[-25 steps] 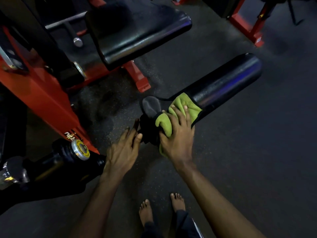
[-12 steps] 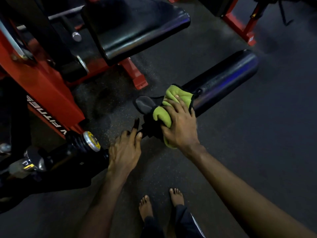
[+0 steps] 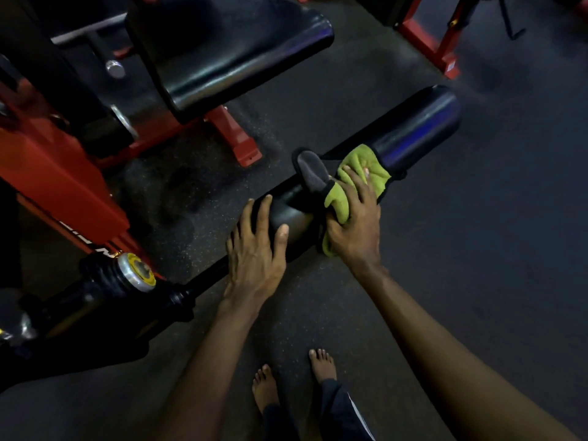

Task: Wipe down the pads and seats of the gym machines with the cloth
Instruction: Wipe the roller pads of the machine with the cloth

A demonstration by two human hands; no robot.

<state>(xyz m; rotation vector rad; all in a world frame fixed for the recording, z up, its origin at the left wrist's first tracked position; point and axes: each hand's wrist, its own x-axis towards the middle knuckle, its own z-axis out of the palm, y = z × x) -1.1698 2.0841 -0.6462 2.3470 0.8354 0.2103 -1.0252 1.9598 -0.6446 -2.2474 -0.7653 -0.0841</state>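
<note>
The black roller pad (image 3: 413, 128) is seen lying low over the dark floor (image 3: 493, 265), its long axis running from near left to far right. Its round free end is pointed to the far right, and its near-left end is carried on a thin black bar leading to a yellow-capped pivot (image 3: 137, 272) on the red machine frame (image 3: 63, 179).

A green cloth (image 3: 362, 170) is draped across the middle of the roller, with a grey flap of its reverse side turned up on the far-left edge. The cloth is pressed down onto the pad by the right hand (image 3: 356, 224), whose fingers are laid out straight over the green fabric; a fold of cloth is bunched beside the thumb and more hangs off the near side under the palm. The left hand (image 3: 254, 249) is laid on the roller's near-left end, just beside the cloth, fingers spread and nearly straight, thumb on the near side; nothing is clasped by it.

Open floor is seen to the right of and nearer than the roller. On its far-left side a red frame foot (image 3: 243, 143) stands near, and a black seat pad (image 3: 229, 58) overhangs farther back. Two bare feet (image 3: 265, 386) are planted on the floor at the near edge, well apart from the roller
</note>
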